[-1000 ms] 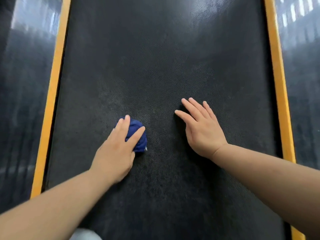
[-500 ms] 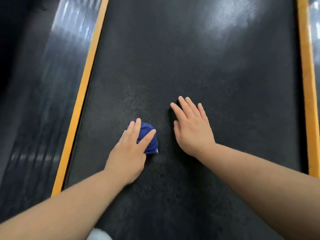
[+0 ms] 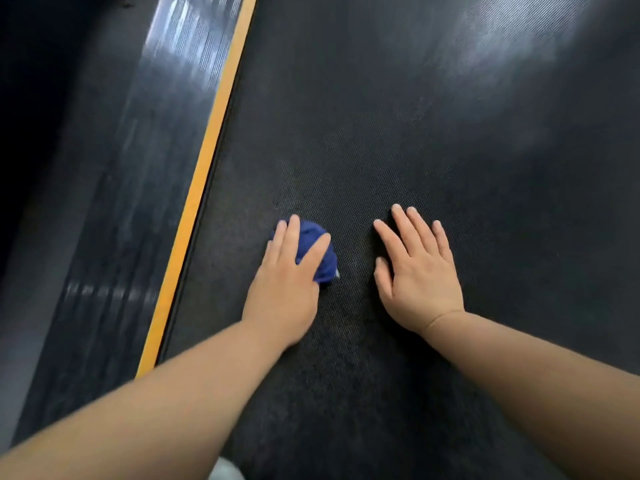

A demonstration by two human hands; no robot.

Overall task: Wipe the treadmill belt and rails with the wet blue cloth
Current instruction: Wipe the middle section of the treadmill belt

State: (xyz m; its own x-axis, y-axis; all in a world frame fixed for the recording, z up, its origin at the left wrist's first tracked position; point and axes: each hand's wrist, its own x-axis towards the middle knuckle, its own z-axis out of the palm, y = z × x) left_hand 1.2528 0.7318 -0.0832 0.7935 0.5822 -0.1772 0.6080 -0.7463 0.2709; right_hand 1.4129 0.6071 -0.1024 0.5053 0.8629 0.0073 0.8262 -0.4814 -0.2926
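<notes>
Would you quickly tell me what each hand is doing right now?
Left hand: grips the balled blue cloth on the belt.
Right hand: open, flat on the belt.

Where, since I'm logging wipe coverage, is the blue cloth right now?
In the head view the blue cloth lies bunched on the treadmill belt, left of centre, under the left hand, between the yellow strip and the flat right hand.

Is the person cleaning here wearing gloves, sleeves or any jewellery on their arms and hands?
No. The left hand and right hand are bare: no gloves, no rings in view. The left forearm and right forearm are uncovered as far as the picture shows, without sleeves, watch or wristband. The nails look short and plain.
</notes>
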